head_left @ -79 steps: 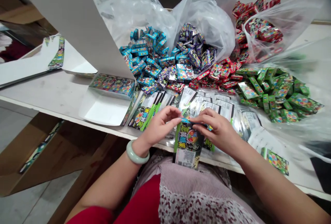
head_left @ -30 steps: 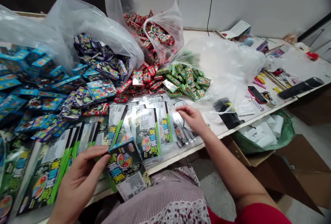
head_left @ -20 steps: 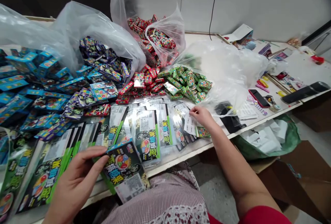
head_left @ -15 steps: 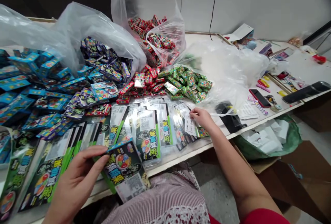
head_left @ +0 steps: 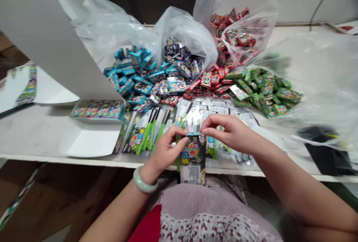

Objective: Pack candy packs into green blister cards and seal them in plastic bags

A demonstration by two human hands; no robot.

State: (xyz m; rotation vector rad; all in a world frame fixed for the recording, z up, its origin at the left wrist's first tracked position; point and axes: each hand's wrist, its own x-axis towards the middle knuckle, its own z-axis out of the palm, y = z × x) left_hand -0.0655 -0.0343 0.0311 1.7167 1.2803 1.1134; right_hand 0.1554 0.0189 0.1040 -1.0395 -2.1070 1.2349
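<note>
My left hand (head_left: 169, 150), a pale green bangle on its wrist, is closed on the top left edge of a black-and-green printed packet (head_left: 192, 156). That packet hangs upright over the table's front edge, close to my apron, and a strip of blue box shows along its top. My right hand (head_left: 223, 130) pinches at the packet's top right corner; whether a small thing sits between the fingertips cannot be made out. Beneath and behind both hands lie overlapping printed packets (head_left: 140, 134) in clear plastic, partly hidden by my right hand.
Small blue boxes (head_left: 134, 72), purple boxes (head_left: 184, 65), red boxes (head_left: 214, 79) and green boxes (head_left: 265, 89) lie in heaps behind, several spilling from clear plastic bags (head_left: 184, 22). At left stands an open white carton (head_left: 92, 141) holding a row of boxes. A black item (head_left: 324, 152) lies at right.
The view has swung left, bringing the open carton in. My right hand has left the white printed slip at the right and come to the packet's top corner. My left hand still holds the packet.
</note>
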